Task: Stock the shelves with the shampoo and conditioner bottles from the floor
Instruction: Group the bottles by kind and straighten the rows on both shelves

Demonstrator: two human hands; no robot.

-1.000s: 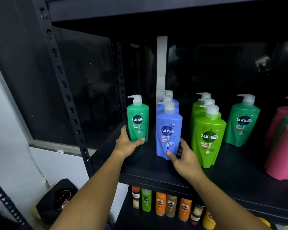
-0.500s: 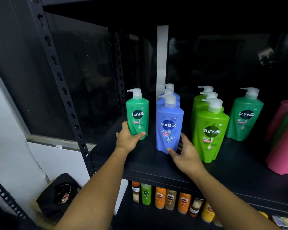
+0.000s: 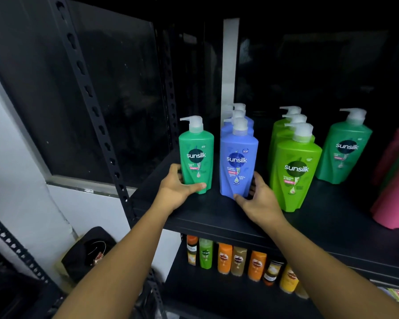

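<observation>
**A:** Both hands are at work on the upper shelf [image 3: 217, 218]. The left hand [image 3: 176, 191] is clamped round the base of the dark green Sunsilk pump bottle [image 3: 196, 157], thumb across the front and fingers behind. The bottle stands upright near the shelf's left end, just left of the blue row.

**B:** And the right hand [image 3: 262, 202]?

**A:** It is closed on the base of the front blue Sunsilk pump bottle [image 3: 237, 162], thumb at the near corner and fingers round the right side. This bottle is also upright, and it heads a file of blue bottles running toward the far side.

**B:** Where do we judge the risk to lie?

**A:** In low grips on tall bottles. If we push from the base, the pump end may lag and the bottle may tip. The blue one would then strike those behind it, domino-fashion.

**B:** And sideways?

**A:** The right hand's fingers sit in the gap beside the front light green bottle [image 3: 295, 171]. If we draw them out carelessly, we could nudge it. It stands nearer the shelf's front edge than the blue one, above the small bottles on the lower shelf [image 3: 224, 256].

**B:** The dark green one?

**A:** We see little shelf to its left, with only the perforated upright [image 3: 97, 111] at the near corner. A leftward shove could send it off the end. A matching dark green bottle [image 3: 346, 150] stands well to the right, so we may be splitting one product between two places.
</observation>
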